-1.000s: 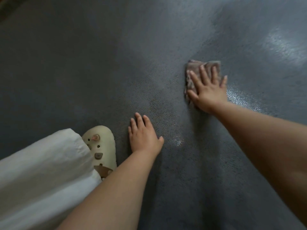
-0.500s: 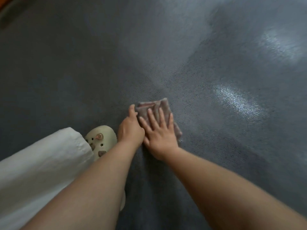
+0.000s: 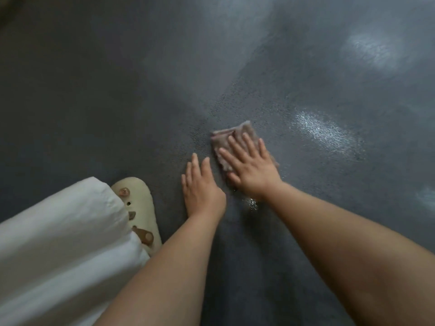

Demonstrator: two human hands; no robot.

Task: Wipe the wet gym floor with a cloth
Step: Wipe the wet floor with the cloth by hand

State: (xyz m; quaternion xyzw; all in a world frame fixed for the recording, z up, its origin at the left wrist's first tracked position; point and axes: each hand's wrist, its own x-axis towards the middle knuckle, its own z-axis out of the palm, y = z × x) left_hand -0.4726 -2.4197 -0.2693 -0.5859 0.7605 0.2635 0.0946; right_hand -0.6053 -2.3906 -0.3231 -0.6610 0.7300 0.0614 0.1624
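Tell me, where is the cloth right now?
In the head view the cloth lies flat on the floor, pressed under the right hand, just right of the left hand.

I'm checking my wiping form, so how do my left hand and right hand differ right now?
The right hand presses flat on the cloth; the left hand rests on the bare floor, touching no cloth. The right hand's fingers are spread, the left hand's closer together. The right hand reaches farther forward than the left. Both lie palm down with straight fingers.
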